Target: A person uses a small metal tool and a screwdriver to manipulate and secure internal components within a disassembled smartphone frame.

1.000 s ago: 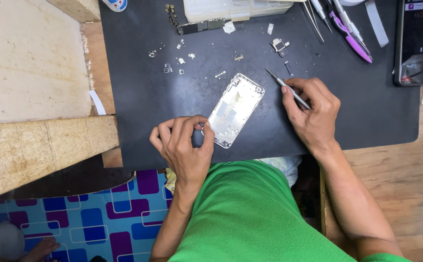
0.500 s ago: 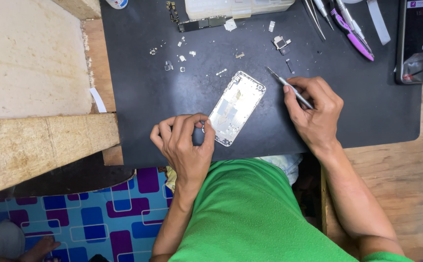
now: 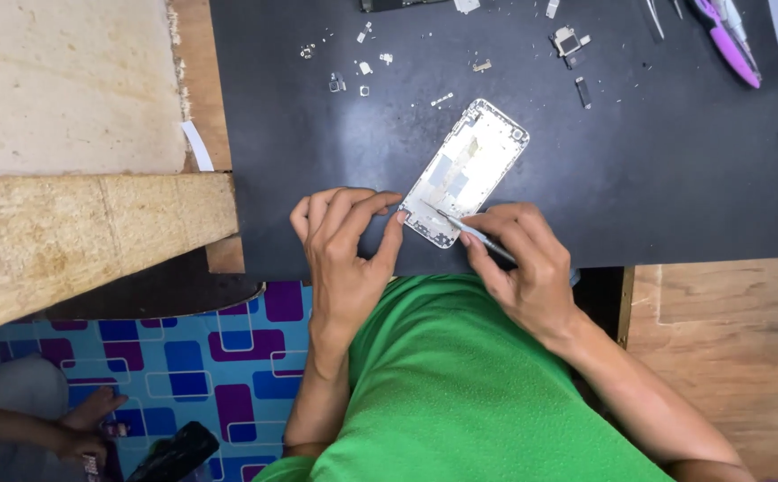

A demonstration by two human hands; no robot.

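Wooden bench [image 3: 95, 241]: pale slab at far left, beside the black mat; not part of the work.

Counter mat [image 3: 674, 161]: dark sheet on the counter, carrying the work and the loose parts.

Loose parts [image 3: 362, 67]: small screws and brackets scattered on the mat above the work, well apart from both hands; judged best left outside the sweep of either wrist.

Left hand [image 3: 344, 250]: rests on the near edge of the mat, fingers curled; the grip is closed lightly against the lower left corner of the housing, fingertip touching its rim. Judged role: a brace. Steady downward pressure here should keep the housing from turning under the tool.

Phone housing [image 3: 465, 174]: silver-white open shell, lying flat and tilted on the mat, near end between the two hands, far end toward the scattered parts.

Metal tool [image 3: 460, 223]: thin pointed rod, tip inside the near end of the housing.

Right hand [image 3: 523, 263]: grip clamped on the metal tool, pen fashion, heel of the hand at the mat edge. Judged best practice: keep the tool at a shallow angle, and make short, light strokes so the tip cannot skid.

Purple-handled tool [image 3: 728, 49]: lies at the upper right, untouched.
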